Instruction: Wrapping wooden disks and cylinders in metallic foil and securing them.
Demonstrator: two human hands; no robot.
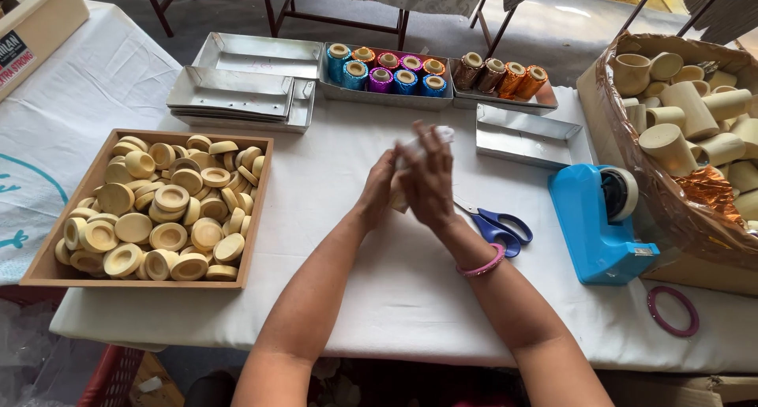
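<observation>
My left hand [377,190] and my right hand [426,178] meet above the middle of the white table. Together they grip a small pale cylinder [400,202] with a bit of white material [442,132] sticking up behind the right fingers. The hands cover most of the cylinder. A pink bangle [483,266] sits on my right wrist. Blue-handled scissors [496,224] lie on the table just right of my right hand.
A wooden tray [47,269] of pale round caps stands at left. Stacked metal trays [233,91] and trays of shiny coloured spools [387,71] line the back. A blue tape dispenser [596,225], a box of pale cylinders [687,115] and a loose pink ring [673,311] are at right.
</observation>
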